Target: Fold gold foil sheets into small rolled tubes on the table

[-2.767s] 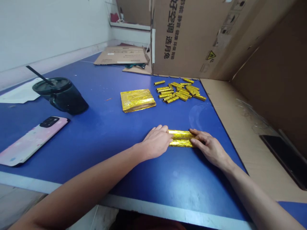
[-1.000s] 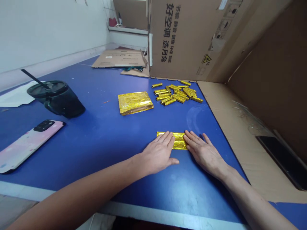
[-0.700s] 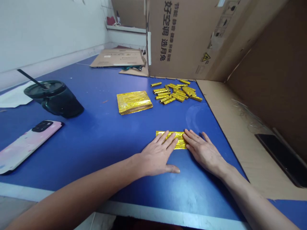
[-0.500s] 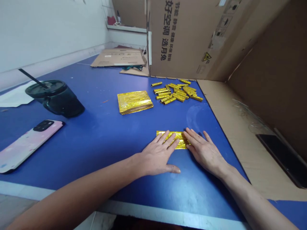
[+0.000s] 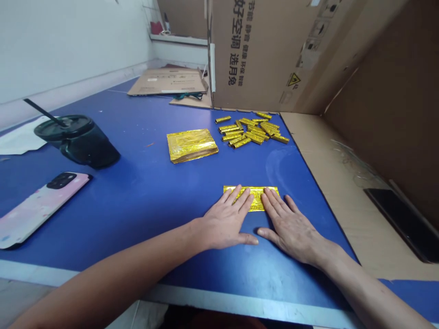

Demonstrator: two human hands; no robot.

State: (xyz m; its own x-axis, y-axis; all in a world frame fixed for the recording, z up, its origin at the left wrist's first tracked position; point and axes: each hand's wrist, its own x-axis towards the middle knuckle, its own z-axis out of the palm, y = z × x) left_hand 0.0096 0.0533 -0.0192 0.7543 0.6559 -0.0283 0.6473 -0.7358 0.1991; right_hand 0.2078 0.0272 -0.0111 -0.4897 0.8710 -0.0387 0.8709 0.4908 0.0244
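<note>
A folded gold foil strip lies flat on the blue table, close to the near right corner. My left hand rests palm down with its fingertips on the strip's left half. My right hand lies flat beside it, fingers spread, with the fingertips on the right half. Much of the strip's near side is hidden under my fingers. Farther back lie a flat stack of gold foil and a loose pile of short gold foil rolls, both out of reach of my fingertips.
A dark tumbler with a straw and a pink-cased phone stand left of my arms. Upright cardboard panels rise behind the table. A dark flat device lies on cardboard at the right.
My right hand has slid back toward me and flattened, uncovering more of the strip's right end. Earlier, my hands pressed the strip's ends, and the strip now lies farther left.
</note>
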